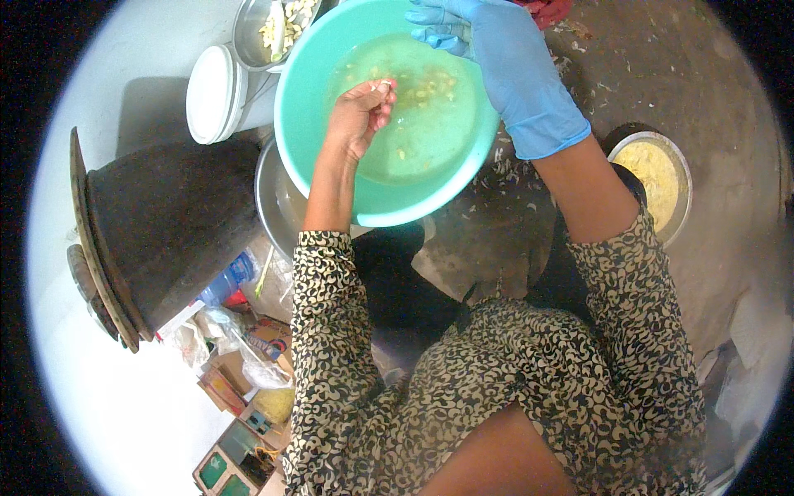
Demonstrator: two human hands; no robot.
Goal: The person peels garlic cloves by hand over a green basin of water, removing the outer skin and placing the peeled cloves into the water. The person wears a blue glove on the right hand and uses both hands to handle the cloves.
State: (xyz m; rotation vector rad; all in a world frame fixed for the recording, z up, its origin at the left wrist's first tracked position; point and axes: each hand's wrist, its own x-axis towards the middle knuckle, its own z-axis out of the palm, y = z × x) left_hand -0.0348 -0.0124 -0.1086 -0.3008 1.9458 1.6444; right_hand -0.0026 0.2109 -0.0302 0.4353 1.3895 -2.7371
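My bare left hand [366, 115] is over the green plastic basin [397, 208], thumb and fingers pinched on a small pale piece [386, 83], apparently a garlic clove. Water fills the lower part of the basin, and several yellowish cloves [428, 90] lie in it. My right hand [496, 56] wears a blue disposable glove and is above the basin's right rim. Its fingers are partly curled, and the top of the picture cuts off part of it; whether it holds anything is hidden.
A steel bowl [243, 37] of pale cloves stands beyond a white lidded bucket [211, 96]. Left is a large dark vessel [173, 217]; another steel bowl [273, 198] sits partly under the basin. Papery peels [502, 170] litter the floor near a bowl of yellow paste [651, 180].
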